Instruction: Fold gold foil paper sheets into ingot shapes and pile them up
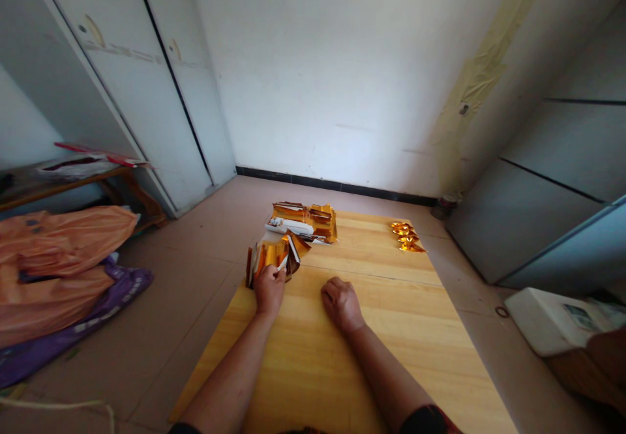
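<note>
My left hand (pixel 268 292) is closed at the near edge of a loose pile of gold foil paper (pixel 270 256), its thumb and fingers pinching a sheet there. Some of these sheets stand up or curl, showing brown and white sides. My right hand (pixel 342 305) rests on the wooden table (pixel 391 330) with its fingers curled in, and nothing shows sticking out of it. Behind the first pile lies a second bundle of gold foil paper (pixel 323 222) with a white wrapped roll (pixel 289 227) beside it. Several folded gold foil pieces (pixel 407 236) sit at the far right corner.
Orange cloth or sacking (pixel 63 245) and a purple bag (pixel 112 297) lie on the left. A low wooden bench (pixel 112 180) stands before grey cabinets (pixel 147 82). On the right are a white box (pixel 542 320) and a grey cabinet (pixel 542 180).
</note>
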`<state>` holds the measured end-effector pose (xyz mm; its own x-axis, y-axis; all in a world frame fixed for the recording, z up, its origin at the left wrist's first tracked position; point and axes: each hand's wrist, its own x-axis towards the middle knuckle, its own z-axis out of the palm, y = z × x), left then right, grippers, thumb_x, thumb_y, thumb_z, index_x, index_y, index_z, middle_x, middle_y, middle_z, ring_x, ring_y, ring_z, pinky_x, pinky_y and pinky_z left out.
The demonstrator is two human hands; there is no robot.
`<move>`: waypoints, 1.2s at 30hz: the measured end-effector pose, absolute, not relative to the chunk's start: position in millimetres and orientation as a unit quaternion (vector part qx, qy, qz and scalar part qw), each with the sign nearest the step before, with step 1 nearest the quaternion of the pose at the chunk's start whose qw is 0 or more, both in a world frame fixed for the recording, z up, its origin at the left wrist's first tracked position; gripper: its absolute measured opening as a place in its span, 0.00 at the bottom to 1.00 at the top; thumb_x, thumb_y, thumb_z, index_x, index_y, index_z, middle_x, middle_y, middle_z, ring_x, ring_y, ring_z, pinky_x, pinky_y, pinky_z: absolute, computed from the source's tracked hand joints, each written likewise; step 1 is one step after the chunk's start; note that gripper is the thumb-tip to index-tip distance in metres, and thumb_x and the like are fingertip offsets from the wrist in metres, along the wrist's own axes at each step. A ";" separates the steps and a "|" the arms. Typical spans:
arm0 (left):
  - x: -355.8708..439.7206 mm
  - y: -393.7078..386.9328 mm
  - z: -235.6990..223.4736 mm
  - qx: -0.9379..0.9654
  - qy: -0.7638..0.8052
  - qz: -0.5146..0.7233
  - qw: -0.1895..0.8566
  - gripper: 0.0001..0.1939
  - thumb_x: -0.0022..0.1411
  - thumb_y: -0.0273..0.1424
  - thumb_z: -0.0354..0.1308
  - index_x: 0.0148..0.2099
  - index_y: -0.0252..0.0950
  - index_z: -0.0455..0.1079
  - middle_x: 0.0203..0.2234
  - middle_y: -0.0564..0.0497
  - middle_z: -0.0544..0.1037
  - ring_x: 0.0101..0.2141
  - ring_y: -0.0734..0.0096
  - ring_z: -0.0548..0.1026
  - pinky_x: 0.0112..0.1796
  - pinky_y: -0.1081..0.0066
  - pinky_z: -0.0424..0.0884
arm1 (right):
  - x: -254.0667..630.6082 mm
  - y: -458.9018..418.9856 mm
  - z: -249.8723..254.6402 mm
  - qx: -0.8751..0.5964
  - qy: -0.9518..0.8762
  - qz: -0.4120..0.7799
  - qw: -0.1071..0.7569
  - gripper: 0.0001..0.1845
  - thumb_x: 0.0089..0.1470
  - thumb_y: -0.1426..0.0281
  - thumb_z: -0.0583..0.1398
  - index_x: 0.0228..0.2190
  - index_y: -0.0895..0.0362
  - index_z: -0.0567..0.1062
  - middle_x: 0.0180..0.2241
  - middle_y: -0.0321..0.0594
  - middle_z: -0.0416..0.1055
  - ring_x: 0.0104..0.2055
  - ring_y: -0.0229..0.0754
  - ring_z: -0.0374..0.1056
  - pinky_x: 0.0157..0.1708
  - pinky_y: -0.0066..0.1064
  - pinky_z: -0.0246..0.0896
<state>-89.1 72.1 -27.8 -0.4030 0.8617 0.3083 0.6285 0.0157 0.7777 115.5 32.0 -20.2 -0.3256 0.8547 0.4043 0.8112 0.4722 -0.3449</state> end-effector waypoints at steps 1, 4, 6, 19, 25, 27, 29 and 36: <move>-88.6 71.9 -27.7 0.529 0.701 0.461 0.127 0.15 0.53 0.34 0.55 0.19 0.39 0.56 0.17 0.53 0.66 0.22 0.69 0.65 0.26 0.71 0.58 | 115.4 32.0 -20.0 -0.512 -0.813 0.039 0.276 0.10 0.54 0.77 0.55 0.24 0.58 0.72 0.28 0.37 0.68 0.30 0.35 0.62 0.32 0.26 0.49; -87.2 71.4 -27.2 0.528 0.698 0.468 0.122 0.15 0.52 0.36 0.55 0.19 0.39 0.56 0.16 0.54 0.65 0.22 0.70 0.64 0.26 0.71 0.57 | 115.2 31.9 -20.4 -0.511 -0.812 0.038 0.280 0.10 0.54 0.77 0.55 0.24 0.57 0.72 0.28 0.37 0.68 0.30 0.35 0.62 0.32 0.26 0.49; -86.7 70.9 -26.3 0.531 0.692 0.474 0.120 0.16 0.53 0.37 0.55 0.18 0.39 0.55 0.16 0.54 0.65 0.22 0.70 0.64 0.26 0.71 0.57 | 115.3 31.8 -20.9 -0.512 -0.811 0.040 0.280 0.10 0.54 0.77 0.55 0.23 0.57 0.72 0.28 0.36 0.68 0.30 0.35 0.62 0.32 0.26 0.50; -84.0 59.1 -14.7 0.554 0.658 0.501 0.099 0.18 0.62 0.40 0.43 0.24 0.37 0.63 0.20 0.50 0.69 0.25 0.67 0.69 0.29 0.68 0.63 | 115.8 31.5 -20.1 -0.512 -0.802 0.071 0.299 0.08 0.52 0.78 0.56 0.24 0.57 0.72 0.28 0.36 0.68 0.31 0.35 0.64 0.33 0.26 0.51; -74.5 37.6 19.8 0.556 0.597 0.570 0.093 0.18 0.62 0.41 0.45 0.33 0.35 0.69 0.29 0.48 0.73 0.34 0.64 0.71 0.38 0.67 0.67 | 118.7 33.5 -20.3 -0.504 -0.795 0.099 0.322 0.08 0.52 0.77 0.55 0.25 0.57 0.72 0.27 0.37 0.69 0.31 0.36 0.64 0.33 0.26 0.54; -64.8 30.1 33.3 0.518 0.579 0.601 0.188 0.18 0.60 0.44 0.48 0.36 0.35 0.71 0.31 0.48 0.75 0.36 0.63 0.72 0.37 0.67 0.67 | 120.7 34.7 -20.1 -0.500 -0.779 0.136 0.353 0.08 0.51 0.76 0.54 0.27 0.57 0.73 0.29 0.38 0.71 0.33 0.37 0.66 0.35 0.27 0.57; -52.3 24.8 45.0 0.437 0.546 0.629 0.338 0.20 0.58 0.47 0.51 0.37 0.35 0.71 0.29 0.49 0.76 0.33 0.63 0.73 0.33 0.69 0.68 | 121.2 33.1 -17.2 -0.501 -0.747 0.191 0.392 0.08 0.52 0.73 0.54 0.29 0.56 0.73 0.30 0.39 0.72 0.34 0.38 0.67 0.35 0.28 0.60; -15.8 17.2 53.8 0.184 0.349 0.682 0.616 0.17 0.43 0.36 0.67 0.36 0.36 0.69 0.35 0.50 0.77 0.36 0.69 0.75 0.36 0.70 0.70 | 102.5 0.3 8.1 -0.534 -0.648 0.262 0.475 0.09 0.48 0.66 0.57 0.33 0.56 0.70 0.25 0.33 0.68 0.23 0.34 0.63 0.25 0.25 0.59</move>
<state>-15.8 17.2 53.8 -0.1736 0.9682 -0.1802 -0.7115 0.0032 0.7027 102.5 0.3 8.1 0.0217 0.9415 0.3362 0.4438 0.2922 -0.8471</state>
